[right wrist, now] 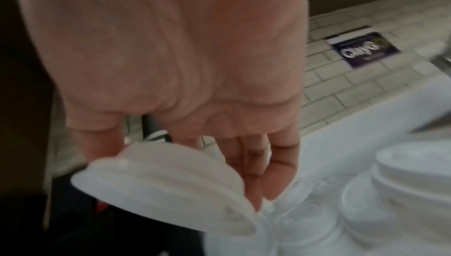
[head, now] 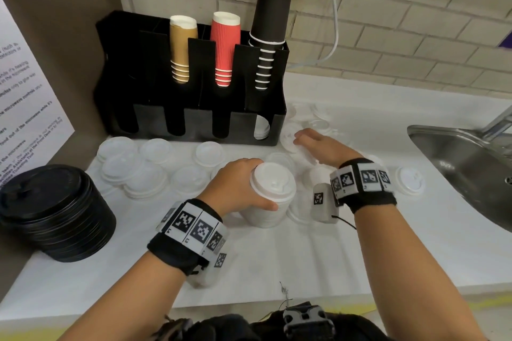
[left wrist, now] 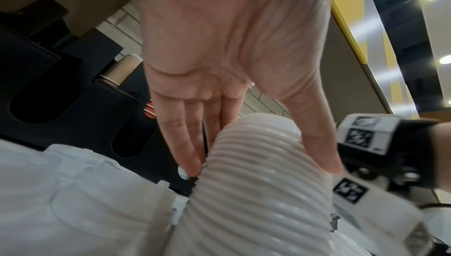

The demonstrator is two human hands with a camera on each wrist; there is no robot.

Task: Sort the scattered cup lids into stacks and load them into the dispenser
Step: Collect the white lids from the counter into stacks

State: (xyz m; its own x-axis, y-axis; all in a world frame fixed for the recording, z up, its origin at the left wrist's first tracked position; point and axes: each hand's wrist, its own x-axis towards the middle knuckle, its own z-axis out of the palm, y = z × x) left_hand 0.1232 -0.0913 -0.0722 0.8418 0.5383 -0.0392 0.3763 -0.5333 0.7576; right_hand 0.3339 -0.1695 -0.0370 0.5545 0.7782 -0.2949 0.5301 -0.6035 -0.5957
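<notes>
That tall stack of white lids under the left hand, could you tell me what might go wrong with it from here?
1. The white lid stack is tall and the left hand grips only its upper part; it may lean or shed lower lids if moved.
2. The right hand holds a single lid by its edge; it could slip.
3. Loose white lids crowd the counter, so a sweeping wrist may knock them.
</notes>
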